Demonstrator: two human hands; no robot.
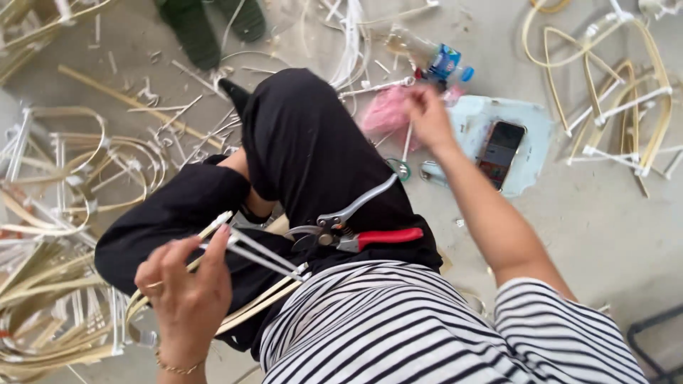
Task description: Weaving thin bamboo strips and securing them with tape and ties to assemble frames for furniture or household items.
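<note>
Left hand: the left hand [186, 284] is low at the near left, its fingers [213, 249] pinched around thin white strips [263, 254] that cross the bent cane frame [245, 307] resting on the lap.
Right hand: the right hand [427, 114] reaches out over the floor [605, 220], blurred, its fingers curled on a thin white strip [407, 141] just beside the pink bundle [388, 114].
Shears: the red-handled pruning shears [356, 226] lie on the black trousers [313, 156], handles spread, touched by neither hand.
Packages: a clear plastic bottle [427, 58] with a blue label lies on the floor beyond the right hand; a pale blue sheet [533, 124] beside it carries a dark phone [501, 153].
Left floor: piled bent cane frames [78, 163] bound with white strips.
Far right corner: more looped cane frames [619, 99] lie flat.
</note>
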